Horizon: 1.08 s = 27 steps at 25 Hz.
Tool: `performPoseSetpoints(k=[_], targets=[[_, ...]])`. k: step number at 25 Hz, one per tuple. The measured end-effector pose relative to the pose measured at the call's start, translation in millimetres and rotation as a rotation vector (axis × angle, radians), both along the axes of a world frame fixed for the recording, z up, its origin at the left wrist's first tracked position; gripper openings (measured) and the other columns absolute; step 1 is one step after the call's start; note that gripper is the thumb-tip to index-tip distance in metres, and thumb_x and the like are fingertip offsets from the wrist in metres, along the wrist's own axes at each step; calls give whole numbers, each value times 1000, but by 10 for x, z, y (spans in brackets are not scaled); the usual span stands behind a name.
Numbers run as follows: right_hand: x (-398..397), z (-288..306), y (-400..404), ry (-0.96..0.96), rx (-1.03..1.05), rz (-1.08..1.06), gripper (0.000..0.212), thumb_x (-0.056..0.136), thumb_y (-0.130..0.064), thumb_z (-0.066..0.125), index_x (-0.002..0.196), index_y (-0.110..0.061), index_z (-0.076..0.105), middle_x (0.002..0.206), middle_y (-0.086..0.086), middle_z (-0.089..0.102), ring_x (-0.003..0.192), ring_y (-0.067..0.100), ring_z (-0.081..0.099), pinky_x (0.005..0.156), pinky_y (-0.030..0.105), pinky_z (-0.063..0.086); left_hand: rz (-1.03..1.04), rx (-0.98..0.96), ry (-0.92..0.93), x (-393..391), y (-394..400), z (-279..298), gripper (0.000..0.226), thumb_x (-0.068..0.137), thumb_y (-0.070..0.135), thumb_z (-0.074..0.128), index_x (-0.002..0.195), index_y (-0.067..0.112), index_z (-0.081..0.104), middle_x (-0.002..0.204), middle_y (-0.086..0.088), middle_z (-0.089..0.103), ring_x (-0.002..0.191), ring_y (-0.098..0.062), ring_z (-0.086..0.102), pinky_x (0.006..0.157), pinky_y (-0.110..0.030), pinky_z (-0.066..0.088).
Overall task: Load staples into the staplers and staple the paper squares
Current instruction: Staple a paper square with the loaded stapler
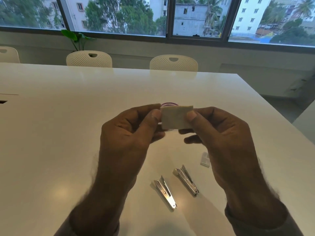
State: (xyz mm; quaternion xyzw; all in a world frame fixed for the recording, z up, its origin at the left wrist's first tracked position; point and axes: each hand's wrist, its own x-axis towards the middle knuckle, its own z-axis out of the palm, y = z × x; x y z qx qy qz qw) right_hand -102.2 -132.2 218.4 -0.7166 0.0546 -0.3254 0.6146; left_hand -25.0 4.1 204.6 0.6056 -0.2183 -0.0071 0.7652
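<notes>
Left hand [129,133] raised above the table [68,116], thumb and fingers pinched shut on the left edge of the paper [176,117]; thumb tip on the near face, other fingers curled behind. Paper held upright in the air at centre frame, between both hands, near face toward camera; whether it's one square or several stacked, can't tell. Behind it at 12 o'clock a purple round rim [169,104] peeks out, mostly hidden. Right hand [219,133] pinches the paper's right edge the same way, thumb on front, index behind, lower fingers loosely curled and free.

On the table below the hands, at 6 o'clock from the paper: two metal staplers, both lying open and apart from each other. Left stapler [165,192], right stapler [186,179], roughly parallel, long axes running 11 to 5 o'clock. At 2 o'clock from the right stapler, a small clear staple box [205,160], partly behind the right hand.
</notes>
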Motion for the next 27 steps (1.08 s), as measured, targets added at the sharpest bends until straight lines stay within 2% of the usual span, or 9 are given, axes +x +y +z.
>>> performPoseSetpoints(k=[2, 4, 7, 9, 14, 17, 20, 23, 27], targets=[[9, -154, -9, -65, -200, -201, 9, 83, -25, 68, 88, -32, 72, 75, -17, 74, 72, 0, 70, 62, 11, 52, 127, 63, -29, 39, -54, -173, 12, 80, 32, 75, 91, 26, 77, 83, 1, 78, 78, -22, 76, 75, -43, 61], [29, -391, 9, -83, -306, -249, 13, 82, -16, 72, 94, -21, 76, 91, -12, 75, 78, -5, 69, 67, 11, 53, 73, 66, 68, -3, -107, -351, 16, 80, 36, 74, 90, 24, 78, 86, 0, 79, 85, -23, 75, 80, -43, 60], [41, -750, 91, 21, -503, -199, 24, 84, -29, 66, 104, -19, 75, 111, -9, 72, 97, -1, 67, 79, 19, 56, -101, 117, 195, -137, -143, -533, 23, 80, 40, 64, 93, 28, 78, 93, 5, 78, 92, -15, 74, 80, -29, 59], [32, -930, 132, 136, -589, -173, 30, 86, -40, 61, 109, -25, 72, 118, -12, 69, 104, 1, 64, 84, 22, 56, -79, 217, 205, -149, -139, -660, 30, 76, 43, 61, 99, 29, 75, 96, 8, 78, 93, -12, 73, 83, -31, 60], [112, -1184, -21, 303, -255, -138, 28, 85, -28, 69, 110, -36, 61, 112, -30, 57, 97, -4, 61, 68, 9, 53, -27, 244, 325, -16, -149, -931, 16, 91, 15, 62, 97, 22, 75, 92, -1, 78, 84, -18, 75, 76, -32, 61], [155, -1238, -146, 405, 58, -39, 20, 85, -24, 69, 105, -24, 69, 96, -12, 72, 83, 9, 70, 63, 18, 57, -97, 252, 324, 25, -174, -1008, 18, 92, 10, 60, 95, 20, 75, 89, -2, 78, 83, -20, 75, 70, -25, 60], [212, -1269, -290, 379, 236, -21, 10, 84, -14, 70, 94, -15, 73, 81, 1, 76, 71, 13, 71, 63, 24, 58, -101, 284, 290, 153, -152, -1141, 20, 93, 11, 59, 100, 22, 74, 92, 0, 78, 87, -14, 74, 78, -29, 59], [440, -1265, -592, 313, 262, -142, 12, 86, -6, 67, 96, -7, 72, 72, 0, 73, 66, 15, 68, 64, 30, 60, 127, 617, 9, 413, -50, -1455, 23, 92, 25, 60, 113, 26, 70, 111, 8, 73, 101, -3, 66, 97, -31, 50], [945, -1142, -1034, 254, -152, -332, 16, 87, -11, 64, 100, -14, 73, 86, 2, 71, 70, 20, 70, 72, 37, 60, 142, 1129, -161, 615, 77, -1876, 48, 95, 43, 37, 141, 30, 45, 156, 6, 34, 146, -17, 25, 118, -48, 12]])
